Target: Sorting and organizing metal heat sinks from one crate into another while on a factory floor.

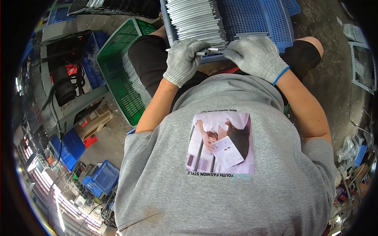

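Thin metal rod (210, 50) gripped between two gloved hands.

The rod lies level at the near rim of a blue crate (271, 23), the left hand (183, 61) closed around one end, the right hand (256, 57) pinching the other (both in grey knit gloves). More silver rods (193, 19) fill the crate; a green basket (118, 74) sits to the left.

Both hands in grey knit cloth gloves, matt, slightly fuzzy weave; left hand (183, 61), right hand (256, 57). Right cuff edged in blue.
Between the hands: short tube (207, 51), bare metal, smooth, dull silver sheen.
Just beyond the hands: stacked metal strips (195, 19), pale grey, satin finish, in a blue crate (256, 17) of perforated plastic, matt.
Left of the left hand: green crate (114, 63), plastic lattice, faint gloss.
Floor (330, 78) right of the right hand: rough, dusty concrete.
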A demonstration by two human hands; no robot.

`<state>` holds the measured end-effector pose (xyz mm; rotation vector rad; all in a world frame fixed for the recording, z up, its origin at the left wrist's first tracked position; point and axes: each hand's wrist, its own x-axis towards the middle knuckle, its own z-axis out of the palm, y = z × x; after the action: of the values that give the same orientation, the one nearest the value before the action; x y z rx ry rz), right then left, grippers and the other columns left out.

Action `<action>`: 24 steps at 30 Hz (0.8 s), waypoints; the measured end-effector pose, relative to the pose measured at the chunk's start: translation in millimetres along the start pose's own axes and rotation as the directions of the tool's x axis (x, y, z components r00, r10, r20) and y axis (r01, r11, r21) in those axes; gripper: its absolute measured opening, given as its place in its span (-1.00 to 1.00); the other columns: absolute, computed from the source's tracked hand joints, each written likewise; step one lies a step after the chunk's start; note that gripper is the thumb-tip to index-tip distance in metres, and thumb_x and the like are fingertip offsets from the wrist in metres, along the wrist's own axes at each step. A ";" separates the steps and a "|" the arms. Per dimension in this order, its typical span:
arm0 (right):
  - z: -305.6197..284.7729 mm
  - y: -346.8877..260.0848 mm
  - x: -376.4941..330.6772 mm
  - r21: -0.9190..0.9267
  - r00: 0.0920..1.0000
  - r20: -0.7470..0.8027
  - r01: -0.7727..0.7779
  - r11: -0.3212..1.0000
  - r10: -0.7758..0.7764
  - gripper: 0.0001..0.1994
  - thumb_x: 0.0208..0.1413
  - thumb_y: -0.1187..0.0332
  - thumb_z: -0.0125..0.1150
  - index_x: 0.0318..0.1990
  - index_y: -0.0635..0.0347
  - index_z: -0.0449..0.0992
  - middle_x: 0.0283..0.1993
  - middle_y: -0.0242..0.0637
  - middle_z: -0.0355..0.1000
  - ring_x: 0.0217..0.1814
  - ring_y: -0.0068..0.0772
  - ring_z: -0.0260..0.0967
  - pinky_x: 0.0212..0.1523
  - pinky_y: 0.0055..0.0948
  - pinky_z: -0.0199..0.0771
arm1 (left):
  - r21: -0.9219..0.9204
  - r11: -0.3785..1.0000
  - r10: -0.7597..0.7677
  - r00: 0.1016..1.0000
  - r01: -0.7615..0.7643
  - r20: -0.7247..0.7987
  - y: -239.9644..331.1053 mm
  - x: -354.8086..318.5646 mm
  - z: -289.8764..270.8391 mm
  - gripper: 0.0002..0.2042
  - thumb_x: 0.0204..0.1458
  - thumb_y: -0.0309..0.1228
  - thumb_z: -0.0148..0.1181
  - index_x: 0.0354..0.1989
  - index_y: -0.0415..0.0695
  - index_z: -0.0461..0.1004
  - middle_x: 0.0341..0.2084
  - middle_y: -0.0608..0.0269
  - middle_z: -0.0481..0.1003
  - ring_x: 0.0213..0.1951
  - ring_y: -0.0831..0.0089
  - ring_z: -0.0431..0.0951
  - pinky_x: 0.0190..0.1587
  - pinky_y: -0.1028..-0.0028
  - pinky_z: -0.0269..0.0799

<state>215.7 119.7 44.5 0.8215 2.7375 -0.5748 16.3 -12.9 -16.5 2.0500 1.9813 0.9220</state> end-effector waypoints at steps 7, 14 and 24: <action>-7.3 2.3 6.0 0.074 0.999 -0.045 -0.012 0.997 0.016 -0.75 0.24 0.13 0.17 -0.28 0.02 0.71 -0.46 -0.38 0.61 -0.47 -0.27 0.53 -0.39 -0.31 0.50 | 0.004 1.000 -0.020 0.999 0.020 0.029 2.3 0.5 -2.1 -0.87 0.09 -0.35 0.28 -0.23 -0.03 0.67 -0.47 0.40 0.61 -0.47 0.36 0.53 -0.20 0.39 0.43; -2.7 5.1 4.3 0.153 1.000 -0.017 0.003 0.988 0.000 -0.73 0.25 0.10 0.17 -0.25 0.00 0.72 -0.42 -0.38 0.63 -0.45 -0.24 0.55 -0.36 -0.30 0.52 | -0.048 0.998 -0.040 0.999 0.040 0.003 4.0 -2.9 2.1 -0.87 0.08 -0.39 0.26 -0.22 -0.03 0.66 -0.43 0.38 0.63 -0.42 0.32 0.58 -0.16 0.37 0.46; 8.1 19.4 10.6 0.066 0.984 -0.042 -0.171 0.983 0.174 -0.71 0.29 0.09 0.12 -0.18 0.01 0.71 -0.38 -0.37 0.66 -0.40 -0.19 0.59 -0.36 -0.30 0.54 | 0.385 0.918 -0.166 0.973 0.093 0.162 -16.8 -8.1 42.6 -0.79 0.11 -0.39 0.22 -0.09 0.04 0.65 -0.35 0.35 0.64 -0.37 0.30 0.62 -0.16 0.31 0.52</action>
<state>218.9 136.2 28.0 1.0880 2.6660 -0.6149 24.3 -5.5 -61.7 2.0563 2.2883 0.3181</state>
